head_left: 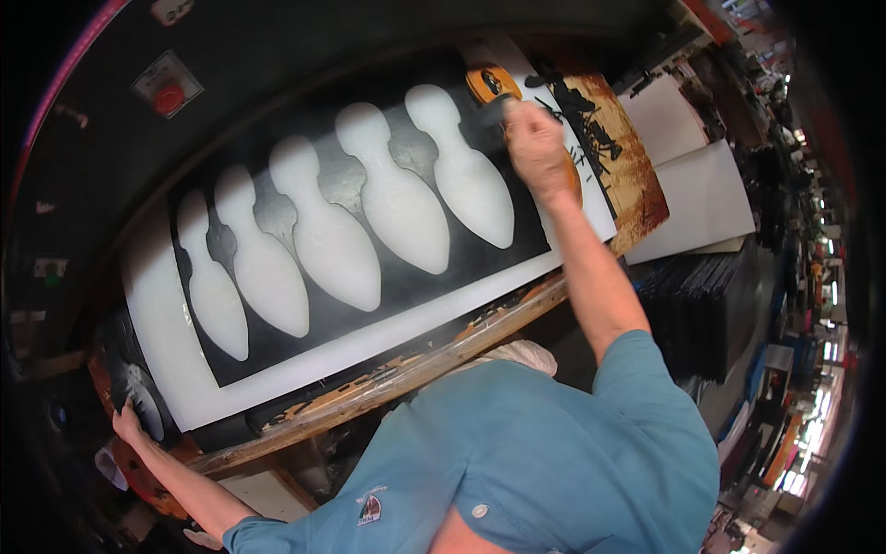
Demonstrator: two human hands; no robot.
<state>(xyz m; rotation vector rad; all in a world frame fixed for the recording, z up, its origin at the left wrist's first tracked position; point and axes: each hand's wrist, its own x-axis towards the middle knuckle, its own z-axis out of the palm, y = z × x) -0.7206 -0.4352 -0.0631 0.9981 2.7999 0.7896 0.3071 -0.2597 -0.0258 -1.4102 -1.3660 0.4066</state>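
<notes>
On a white board [277, 365] lies a black sheet [323, 346] with several sole-shaped cutouts through which white shows. My right hand [537, 152] is over the sheet's far right end, fingers closed around a small dark piece [498, 110] that motion smears. Around and under that hand sits an orange sole-shaped cutting die [492, 83], mostly hidden by the hand and wrist. Far to the left, my left hand [127, 423] reaches to a dark pile with a pale, shiny curved piece [146, 406] on it. Its fingers look bent at the pile's edge; their hold is unclear.
A wooden rail [406, 383] with scraps runs along the near edge. Black strips [591, 120] lie on a worn brown board [637, 198] at right. Beyond are white sheets [692, 203] and a black stack [706, 309]. A dark machine with a red button [169, 100] stands behind.
</notes>
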